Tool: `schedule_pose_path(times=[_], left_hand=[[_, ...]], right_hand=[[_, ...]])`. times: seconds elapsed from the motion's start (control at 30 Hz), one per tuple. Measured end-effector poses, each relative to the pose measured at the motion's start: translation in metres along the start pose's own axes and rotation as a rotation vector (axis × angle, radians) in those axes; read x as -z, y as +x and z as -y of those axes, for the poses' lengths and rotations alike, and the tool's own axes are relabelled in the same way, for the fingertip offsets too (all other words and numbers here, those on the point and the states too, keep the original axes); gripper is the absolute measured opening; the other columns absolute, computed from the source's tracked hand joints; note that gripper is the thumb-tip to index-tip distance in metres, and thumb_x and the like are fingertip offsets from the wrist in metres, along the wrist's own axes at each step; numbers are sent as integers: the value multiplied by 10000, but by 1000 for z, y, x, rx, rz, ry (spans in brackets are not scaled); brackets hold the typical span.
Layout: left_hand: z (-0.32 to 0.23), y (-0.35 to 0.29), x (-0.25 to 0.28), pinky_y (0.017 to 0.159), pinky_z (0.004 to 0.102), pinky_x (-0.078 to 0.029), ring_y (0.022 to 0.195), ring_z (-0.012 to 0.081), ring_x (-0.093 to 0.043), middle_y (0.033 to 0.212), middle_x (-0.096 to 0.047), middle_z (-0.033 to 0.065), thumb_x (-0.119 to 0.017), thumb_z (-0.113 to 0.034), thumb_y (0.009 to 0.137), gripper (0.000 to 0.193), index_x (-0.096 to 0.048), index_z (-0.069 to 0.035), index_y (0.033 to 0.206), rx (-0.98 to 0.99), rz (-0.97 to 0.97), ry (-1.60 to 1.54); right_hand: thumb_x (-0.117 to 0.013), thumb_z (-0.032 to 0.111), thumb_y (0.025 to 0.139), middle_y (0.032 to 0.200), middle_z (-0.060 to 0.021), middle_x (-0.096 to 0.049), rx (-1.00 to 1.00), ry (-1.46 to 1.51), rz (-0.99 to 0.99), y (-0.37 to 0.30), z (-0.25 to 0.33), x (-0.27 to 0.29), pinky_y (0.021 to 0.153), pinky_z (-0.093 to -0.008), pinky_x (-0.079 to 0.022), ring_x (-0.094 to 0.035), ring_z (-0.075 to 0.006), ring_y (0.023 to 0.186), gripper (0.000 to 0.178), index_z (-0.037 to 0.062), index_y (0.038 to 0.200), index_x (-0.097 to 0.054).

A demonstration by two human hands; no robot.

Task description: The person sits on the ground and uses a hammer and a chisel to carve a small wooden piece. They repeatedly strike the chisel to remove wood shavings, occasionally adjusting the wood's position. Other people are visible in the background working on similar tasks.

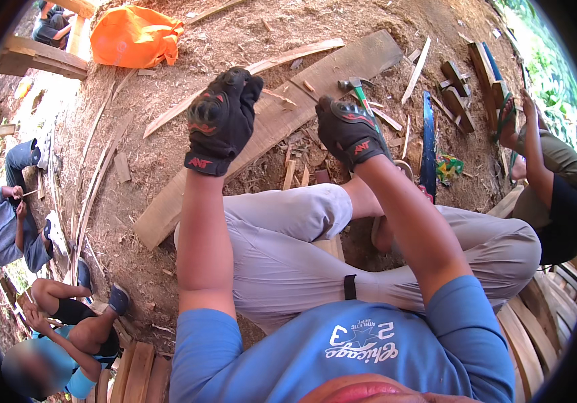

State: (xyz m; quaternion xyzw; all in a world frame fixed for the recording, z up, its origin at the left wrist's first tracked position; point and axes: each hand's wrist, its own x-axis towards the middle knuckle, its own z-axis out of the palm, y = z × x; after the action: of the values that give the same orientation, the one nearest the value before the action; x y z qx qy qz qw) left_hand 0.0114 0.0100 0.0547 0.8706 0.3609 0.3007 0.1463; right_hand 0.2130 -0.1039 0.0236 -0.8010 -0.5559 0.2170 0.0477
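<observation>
Both my hands wear black gloves with hard knuckle guards and red marks. My left hand point(223, 119) is closed, raised over a long wooden plank point(369, 57) lying slantwise on the ground. A thin wood sliver point(278, 98) shows beside its fingers; whether they hold it I cannot tell. To the right, my right hand point(349, 129) is closed too, at the plank's near edge. A thin dark line runs from its fingers across the plank, too fine to make out. A claw hammer point(361, 95) with a green handle lies just beyond my right hand, partly hidden by it.
An orange bag point(134, 37) lies at the far left. Wood strips and chips litter the dirt. Right of my hands lies a long blue-black bar point(428, 148). Two seated people point(6, 218) are on the left, another person point(547, 181) on the right. Boards point(530, 329) lie behind me.
</observation>
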Motion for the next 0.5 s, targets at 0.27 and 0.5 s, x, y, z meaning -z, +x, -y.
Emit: schedule_pose_path(times=[0.27,0.5], left_hand=[[21,-5,-4,710,464,-542,836,391,-710,926,-719,189,-585,-172,1053,155,-663,-38,1054,48,-34,80],[28,-11,0,687,481,-532,818,402,-703,897,-711,203,-624,-200,1035,164,-658,-41,1013,137,-43,123]], right_hand=[[-551,174,978,751,-167,-691,270,228,-274,-7,49,-5,613,-513,-535,-702,-384,718,129,99,966,-656],[-573,175,923,850,-146,-738,318,-1,-348,5,39,-36,628,-481,-557,-731,-348,747,155,114,1011,-685]])
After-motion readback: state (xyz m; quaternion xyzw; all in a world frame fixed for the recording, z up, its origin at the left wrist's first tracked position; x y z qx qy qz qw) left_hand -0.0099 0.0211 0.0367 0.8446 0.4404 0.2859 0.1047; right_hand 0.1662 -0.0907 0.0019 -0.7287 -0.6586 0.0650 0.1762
